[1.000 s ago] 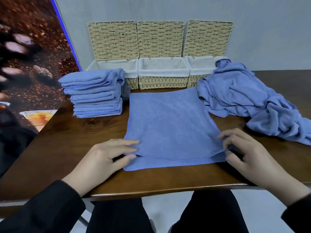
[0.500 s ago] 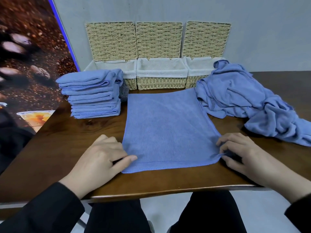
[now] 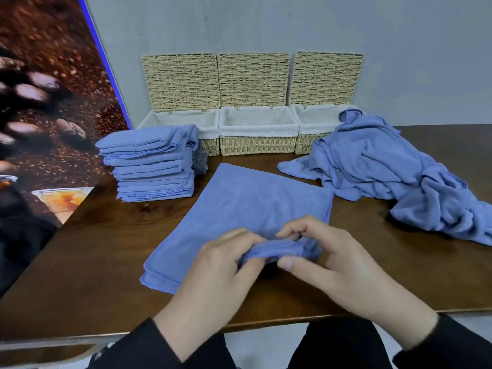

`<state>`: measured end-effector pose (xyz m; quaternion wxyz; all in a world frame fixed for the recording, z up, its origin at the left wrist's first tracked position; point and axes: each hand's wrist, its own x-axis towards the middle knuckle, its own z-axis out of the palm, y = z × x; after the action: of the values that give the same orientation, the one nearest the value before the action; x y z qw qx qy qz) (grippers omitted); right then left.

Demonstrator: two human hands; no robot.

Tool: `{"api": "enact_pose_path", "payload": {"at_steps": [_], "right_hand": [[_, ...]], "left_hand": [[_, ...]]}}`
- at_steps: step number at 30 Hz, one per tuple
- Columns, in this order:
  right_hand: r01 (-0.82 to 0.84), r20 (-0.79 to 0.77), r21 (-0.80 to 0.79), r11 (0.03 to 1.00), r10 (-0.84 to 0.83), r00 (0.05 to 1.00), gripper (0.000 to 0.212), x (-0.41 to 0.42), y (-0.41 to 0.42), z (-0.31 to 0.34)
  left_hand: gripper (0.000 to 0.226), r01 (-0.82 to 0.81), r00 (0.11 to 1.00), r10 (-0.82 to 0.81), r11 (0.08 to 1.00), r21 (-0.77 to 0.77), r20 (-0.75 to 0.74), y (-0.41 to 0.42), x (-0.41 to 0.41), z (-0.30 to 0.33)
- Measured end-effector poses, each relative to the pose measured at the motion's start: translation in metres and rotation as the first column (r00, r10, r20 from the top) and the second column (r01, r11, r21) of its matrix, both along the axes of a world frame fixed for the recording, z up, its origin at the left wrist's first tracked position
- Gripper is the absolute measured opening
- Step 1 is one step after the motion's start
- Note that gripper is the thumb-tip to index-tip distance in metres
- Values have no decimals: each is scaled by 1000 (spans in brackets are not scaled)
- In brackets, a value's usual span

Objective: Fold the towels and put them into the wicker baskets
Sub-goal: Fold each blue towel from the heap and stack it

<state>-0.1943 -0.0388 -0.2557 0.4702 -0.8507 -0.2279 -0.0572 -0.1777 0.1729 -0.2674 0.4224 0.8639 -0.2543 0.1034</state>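
Note:
A blue towel (image 3: 247, 203) lies folded and turned at an angle on the wooden table (image 3: 106, 249) in front of me. My left hand (image 3: 221, 265) and my right hand (image 3: 327, 259) meet at its near edge, and both pinch a bunched part of that edge between fingers and thumb. Three wicker baskets with white liners stand open at the back: left (image 3: 183, 122), middle (image 3: 258, 134), right (image 3: 314, 121). Their lids lean up against the wall.
A stack of several folded blue towels (image 3: 151, 163) sits at the left, in front of the left basket. A heap of unfolded blue towels (image 3: 394, 171) covers the right side of the table. A printed panel stands at far left.
My hands have come together from the towel's two near corners to the middle of its near edge and bunched it up. The towel has turned and slid away from the heap.

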Motion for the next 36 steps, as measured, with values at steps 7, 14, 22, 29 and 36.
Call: {"api": "enact_pose_path", "payload": {"at_steps": [7,14,22,29,36], "right_hand": [[-6,100,-299,954,38,994,21,25,-3,-37],[118,144,-400,909,-65,987,46,44,-37,-17],[477,120,-232,848,-462,879,27,51,-88,30],[511,12,303,804,-540,842,21,40,-71,74],[506,1,457,731,-569,822,28,40,-65,104]], "left_hand": [[24,151,955,-137,988,32,-262,13,3,7],[43,-15,999,10,986,-164,-35,21,16,42],[51,-329,940,341,905,-272,-3,62,64,89],[30,-337,941,282,829,-446,-187,77,88,99],[29,-292,955,216,794,-533,-201,70,82,113]]}}
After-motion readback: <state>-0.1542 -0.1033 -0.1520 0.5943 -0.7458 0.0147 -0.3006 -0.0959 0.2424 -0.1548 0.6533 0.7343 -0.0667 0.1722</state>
